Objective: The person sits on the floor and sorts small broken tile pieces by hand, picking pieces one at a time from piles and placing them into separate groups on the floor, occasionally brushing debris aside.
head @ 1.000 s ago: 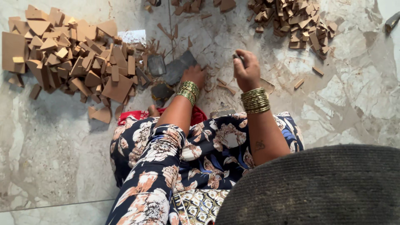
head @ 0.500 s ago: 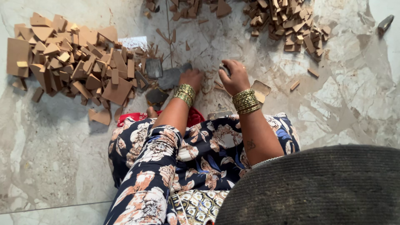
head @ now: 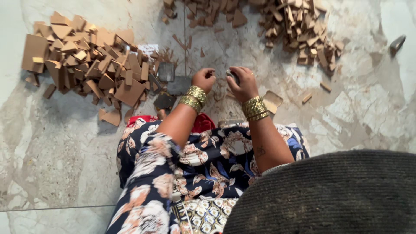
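I sit on a marble floor [head: 65, 151] with both hands out in front of my knees. My right hand [head: 242, 83] is closed around a small dark piece [head: 232, 76], held just above the floor. A short gap away, my left hand [head: 203, 80] has its fingers curled in; I see nothing in it. Gold bangles are on both wrists. A few dark grey square tiles [head: 177, 85] lie just left of my left hand. A flat tan piece [head: 272, 100] lies beside my right wrist.
A big heap of brown tile offcuts [head: 86, 65] spreads at the left. A second heap of smaller brown bits [head: 294, 26] lies at the top right, with stray chips around it. A small dark object [head: 396, 43] sits at the far right. A floral garment covers my legs.
My left hand has lifted off the dark grey tile and curled shut. My right hand has come down and inward, so both hands now sit close together.
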Action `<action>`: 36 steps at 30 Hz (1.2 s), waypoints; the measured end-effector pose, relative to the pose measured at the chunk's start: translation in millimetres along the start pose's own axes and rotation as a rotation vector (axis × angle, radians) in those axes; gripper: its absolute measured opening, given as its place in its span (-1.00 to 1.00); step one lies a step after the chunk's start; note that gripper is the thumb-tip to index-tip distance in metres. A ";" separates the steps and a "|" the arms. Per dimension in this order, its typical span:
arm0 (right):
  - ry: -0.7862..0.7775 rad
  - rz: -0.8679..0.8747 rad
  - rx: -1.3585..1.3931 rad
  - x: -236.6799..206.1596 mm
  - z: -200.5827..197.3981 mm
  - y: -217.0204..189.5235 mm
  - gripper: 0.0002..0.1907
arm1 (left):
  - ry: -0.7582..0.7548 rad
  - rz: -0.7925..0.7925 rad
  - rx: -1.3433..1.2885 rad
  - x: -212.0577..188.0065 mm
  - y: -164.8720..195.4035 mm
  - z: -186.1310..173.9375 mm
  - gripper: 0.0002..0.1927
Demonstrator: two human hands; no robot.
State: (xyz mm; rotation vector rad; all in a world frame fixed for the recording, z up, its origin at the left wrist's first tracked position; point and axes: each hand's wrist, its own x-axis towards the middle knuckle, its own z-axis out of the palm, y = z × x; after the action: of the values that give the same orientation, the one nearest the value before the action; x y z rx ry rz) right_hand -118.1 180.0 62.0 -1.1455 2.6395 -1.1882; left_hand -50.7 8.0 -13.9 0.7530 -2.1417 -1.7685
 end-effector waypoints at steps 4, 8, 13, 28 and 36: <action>0.168 -0.394 0.189 -4.4 14.6 -33.1 -0.65 | -0.148 -0.124 -0.861 -15.2 13.1 -1.4 -0.69; 0.146 -0.510 0.176 -15.7 23.8 -45.6 -0.68 | 0.003 -0.581 -0.955 -58.1 29.8 -9.4 -0.77; 0.016 -0.181 0.444 -6.2 23.0 -19.4 -0.68 | -0.273 -0.351 -0.998 -83.1 27.6 -8.1 -0.82; -0.331 0.459 1.593 -12.2 51.0 20.2 -0.52 | -0.101 -0.357 -0.949 -43.3 15.5 13.5 -0.87; -0.083 0.140 0.896 -17.6 56.8 9.8 -0.49 | 0.098 -0.097 -0.734 -36.6 2.4 21.4 -0.81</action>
State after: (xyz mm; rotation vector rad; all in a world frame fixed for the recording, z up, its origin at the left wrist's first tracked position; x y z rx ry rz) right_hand -93.9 159.3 10.7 -0.7758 1.7064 -1.9073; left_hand -31.8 46.0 -12.0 0.7138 -1.2426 -2.2809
